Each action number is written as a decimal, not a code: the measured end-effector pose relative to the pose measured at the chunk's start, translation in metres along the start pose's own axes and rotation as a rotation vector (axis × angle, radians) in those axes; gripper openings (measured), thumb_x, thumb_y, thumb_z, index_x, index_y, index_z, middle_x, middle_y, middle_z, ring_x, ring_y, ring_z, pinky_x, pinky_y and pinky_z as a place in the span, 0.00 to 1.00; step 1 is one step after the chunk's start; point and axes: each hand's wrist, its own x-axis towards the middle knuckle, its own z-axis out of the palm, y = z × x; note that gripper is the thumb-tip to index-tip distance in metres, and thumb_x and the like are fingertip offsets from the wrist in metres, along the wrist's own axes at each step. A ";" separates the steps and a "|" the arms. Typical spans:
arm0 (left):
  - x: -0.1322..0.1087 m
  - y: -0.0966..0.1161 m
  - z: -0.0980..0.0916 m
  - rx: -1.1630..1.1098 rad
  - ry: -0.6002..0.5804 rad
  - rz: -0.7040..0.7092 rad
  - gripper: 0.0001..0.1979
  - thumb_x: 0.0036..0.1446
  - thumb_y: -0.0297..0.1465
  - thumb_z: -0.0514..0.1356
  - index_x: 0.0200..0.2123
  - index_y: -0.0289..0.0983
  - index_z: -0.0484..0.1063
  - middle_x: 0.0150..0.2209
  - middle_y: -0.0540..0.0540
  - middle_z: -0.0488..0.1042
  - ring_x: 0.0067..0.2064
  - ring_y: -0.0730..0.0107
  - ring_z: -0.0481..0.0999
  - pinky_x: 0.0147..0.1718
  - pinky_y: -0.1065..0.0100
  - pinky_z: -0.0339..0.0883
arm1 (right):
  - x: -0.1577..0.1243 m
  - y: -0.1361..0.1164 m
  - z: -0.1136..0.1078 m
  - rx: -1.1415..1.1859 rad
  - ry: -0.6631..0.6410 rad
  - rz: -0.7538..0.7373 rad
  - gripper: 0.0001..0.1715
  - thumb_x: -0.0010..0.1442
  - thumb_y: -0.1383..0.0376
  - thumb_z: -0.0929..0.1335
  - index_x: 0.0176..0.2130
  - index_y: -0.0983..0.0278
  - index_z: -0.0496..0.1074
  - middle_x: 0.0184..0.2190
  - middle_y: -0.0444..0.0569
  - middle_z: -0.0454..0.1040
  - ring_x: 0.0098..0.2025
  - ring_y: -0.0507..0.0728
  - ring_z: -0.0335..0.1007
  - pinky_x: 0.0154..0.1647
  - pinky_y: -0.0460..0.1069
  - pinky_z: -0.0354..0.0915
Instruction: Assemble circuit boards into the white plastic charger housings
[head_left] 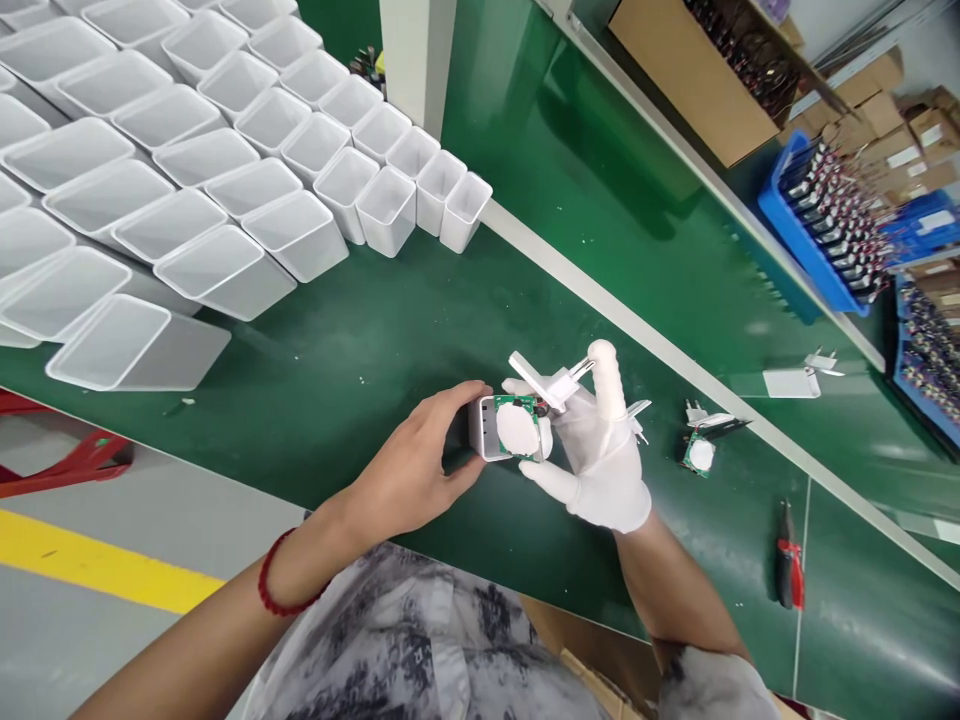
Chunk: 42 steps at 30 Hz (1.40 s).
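My left hand (420,450), bare, grips a white charger housing (487,428) between thumb and fingers. A green circuit board (517,428) with a round white pad sits at the housing's open end, partly inside it. My right hand (607,470), in a white glove, has its thumb and fingers around the board's outer end. Held in this hand too is a white plug cap (551,385) with two metal prongs, tilted away from the board. Thin wires seem to run between board and cap, partly hidden by the fingers.
White rectangular bins (259,270) stand in rows at the upper left. Right of my hands lie another circuit board (700,455) with plug parts and red-black pliers (787,560). Beyond the white strip are a charger housing (791,383) and a blue tray (810,230) of wired parts.
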 end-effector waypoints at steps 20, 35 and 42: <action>0.002 -0.002 0.002 0.047 0.029 0.061 0.28 0.57 0.28 0.58 0.60 0.42 0.55 0.56 0.43 0.72 0.54 0.55 0.74 0.52 0.55 0.72 | -0.001 0.003 0.009 -0.217 -0.018 -0.056 0.62 0.58 0.72 0.71 0.70 0.48 0.27 0.52 0.50 0.72 0.56 0.59 0.68 0.60 0.64 0.63; 0.002 -0.003 0.001 0.039 0.017 0.072 0.27 0.58 0.28 0.57 0.60 0.41 0.55 0.56 0.42 0.72 0.55 0.55 0.74 0.53 0.55 0.71 | -0.002 0.002 0.009 -0.157 -0.016 -0.013 0.61 0.58 0.72 0.71 0.70 0.48 0.30 0.57 0.51 0.71 0.58 0.57 0.68 0.64 0.62 0.59; 0.001 -0.006 0.002 0.044 0.002 0.079 0.29 0.59 0.28 0.58 0.61 0.42 0.53 0.58 0.42 0.70 0.58 0.55 0.71 0.54 0.55 0.71 | -0.005 0.004 0.008 -0.117 0.002 0.012 0.61 0.57 0.73 0.72 0.71 0.48 0.32 0.61 0.52 0.68 0.62 0.59 0.65 0.65 0.65 0.57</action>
